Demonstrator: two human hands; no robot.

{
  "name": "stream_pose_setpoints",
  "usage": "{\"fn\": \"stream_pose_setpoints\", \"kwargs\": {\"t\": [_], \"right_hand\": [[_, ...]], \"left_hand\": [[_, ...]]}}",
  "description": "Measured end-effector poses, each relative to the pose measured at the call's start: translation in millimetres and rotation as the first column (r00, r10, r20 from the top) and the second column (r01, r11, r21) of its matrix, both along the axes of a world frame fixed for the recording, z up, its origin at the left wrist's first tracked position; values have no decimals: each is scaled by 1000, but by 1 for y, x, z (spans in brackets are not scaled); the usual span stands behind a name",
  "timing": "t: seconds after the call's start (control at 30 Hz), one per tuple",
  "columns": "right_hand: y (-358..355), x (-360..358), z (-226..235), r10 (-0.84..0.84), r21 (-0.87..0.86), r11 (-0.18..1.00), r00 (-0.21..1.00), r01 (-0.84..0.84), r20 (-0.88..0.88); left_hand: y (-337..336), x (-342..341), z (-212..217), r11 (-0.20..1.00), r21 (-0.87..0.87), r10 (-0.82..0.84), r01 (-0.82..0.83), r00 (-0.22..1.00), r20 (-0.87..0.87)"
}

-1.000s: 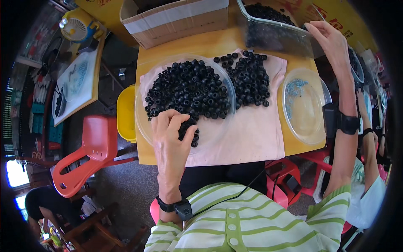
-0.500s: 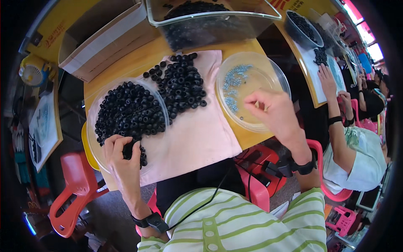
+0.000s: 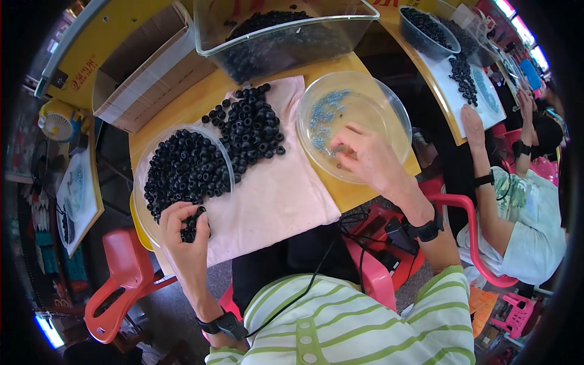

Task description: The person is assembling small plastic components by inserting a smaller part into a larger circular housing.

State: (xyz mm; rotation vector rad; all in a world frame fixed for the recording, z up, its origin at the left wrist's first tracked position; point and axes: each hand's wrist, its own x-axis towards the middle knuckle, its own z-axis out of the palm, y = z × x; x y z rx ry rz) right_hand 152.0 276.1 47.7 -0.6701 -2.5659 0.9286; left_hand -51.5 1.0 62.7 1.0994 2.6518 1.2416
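At the far edge of the bench [image 3: 181,104], a cardboard box [image 3: 149,76] and a clear plastic bin [image 3: 356,38] leave little room. A yellow fan [image 3: 59,120] stands off to the left, a red chair [image 3: 129,261] beside the bench; to the right a co-worker [image 3: 526,228] in a pale top sits at another bench [image 3: 439,76]. Black beads [image 3: 182,167] lie heaped in a clear round tray [image 3: 232,181], more beside it on a pink cloth [image 3: 277,207]. The left hand [image 3: 185,242], grasping a small cluster between thumb and curled fingers, hides part of the tray's near rim. The right hand [image 3: 374,161] bends over a clear round tub [image 3: 389,109] near blue beads [image 3: 323,115], fingertips drawn together; whether they pinch anything, I cannot tell. The picture's top cuts off the bin; a yellow container [image 3: 141,226] is mostly hidden.
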Motion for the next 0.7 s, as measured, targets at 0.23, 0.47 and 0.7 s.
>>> {"fn": "stream_pose_setpoints", "kwargs": {"t": [0.23, 0.47, 0.7], "right_hand": [[1, 0, 1, -56, -78, 995, 998, 56, 4], [1, -4, -4, -71, -2, 998, 997, 71, 26], [0, -4, -4, -67, -96, 993, 998, 67, 5]], "left_hand": [[8, 40, -19, 885, 448, -381, 126, 750, 541], [23, 69, -28, 847, 530, -491, 51, 456, 742], [29, 70, -46, 843, 529, -528, 101, 349, 775]]}}
